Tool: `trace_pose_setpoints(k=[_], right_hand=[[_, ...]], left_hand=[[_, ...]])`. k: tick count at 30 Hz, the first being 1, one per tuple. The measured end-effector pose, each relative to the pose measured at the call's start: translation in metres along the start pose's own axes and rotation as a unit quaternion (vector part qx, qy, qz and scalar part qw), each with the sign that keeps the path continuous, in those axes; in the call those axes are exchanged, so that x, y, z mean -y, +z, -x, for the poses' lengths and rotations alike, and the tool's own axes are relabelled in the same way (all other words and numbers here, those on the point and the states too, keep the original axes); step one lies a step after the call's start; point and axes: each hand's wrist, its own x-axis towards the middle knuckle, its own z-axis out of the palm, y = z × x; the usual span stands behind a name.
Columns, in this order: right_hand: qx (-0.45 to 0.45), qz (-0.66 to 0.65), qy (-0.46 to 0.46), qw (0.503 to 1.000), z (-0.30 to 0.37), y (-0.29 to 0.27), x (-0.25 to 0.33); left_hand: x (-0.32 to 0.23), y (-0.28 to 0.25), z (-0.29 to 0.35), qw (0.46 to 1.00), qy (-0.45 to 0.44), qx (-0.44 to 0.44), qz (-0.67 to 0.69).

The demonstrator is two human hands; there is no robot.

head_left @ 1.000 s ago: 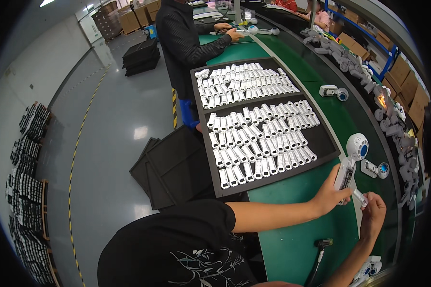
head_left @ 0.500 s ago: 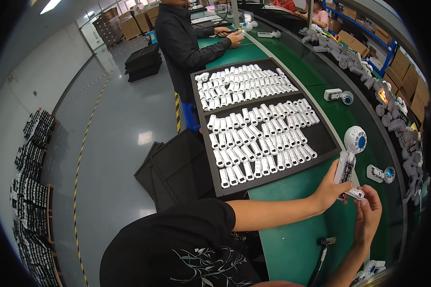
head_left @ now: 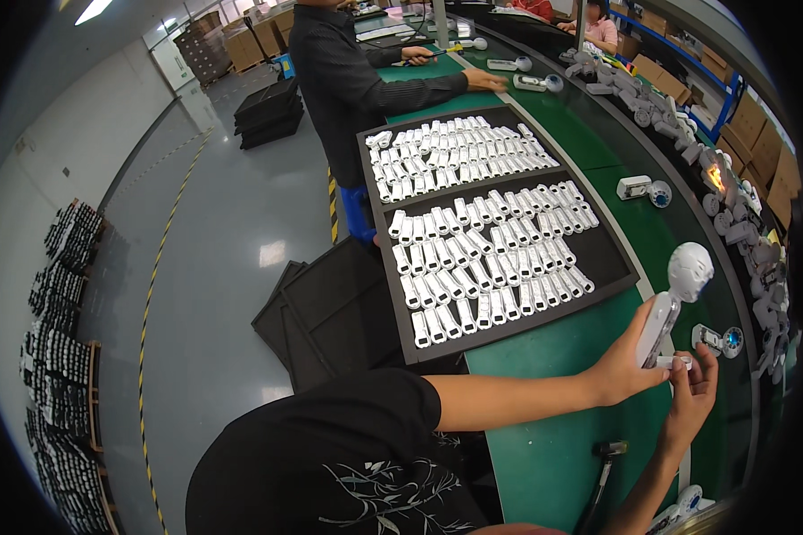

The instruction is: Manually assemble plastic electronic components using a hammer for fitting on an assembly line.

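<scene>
While gripping an elongated white plastic device with a rounded head (head_left: 658, 325) in the closed left hand (head_left: 629, 361), at the right side of a flat green tabletop (head_left: 544, 428), pinches a small, narrow white plastic piece (head_left: 673, 362) by its right end between fingertips of the right hand (head_left: 692, 392). Could drop the piece through too light a pinch, or jam it through pressing at a tilt. Cannot tell of contact between piece and device. Could also knock a white plastic unit with a blue disc (head_left: 710, 337), lying just right of the right hand, by swinging outward.
</scene>
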Motion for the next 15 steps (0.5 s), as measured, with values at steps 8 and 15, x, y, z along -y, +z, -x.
trace_pose_setpoints(k=[8,15], right_hand=[[0.037,0.029,0.020,0.999,0.003,-0.009,0.009],[0.032,0.058,-0.002,0.998,0.005,-0.010,0.011]], left_hand=[[-0.006,0.004,0.007,0.993,-0.098,0.070,0.012],[-0.004,0.005,0.007,0.995,-0.078,0.059,-0.005]])
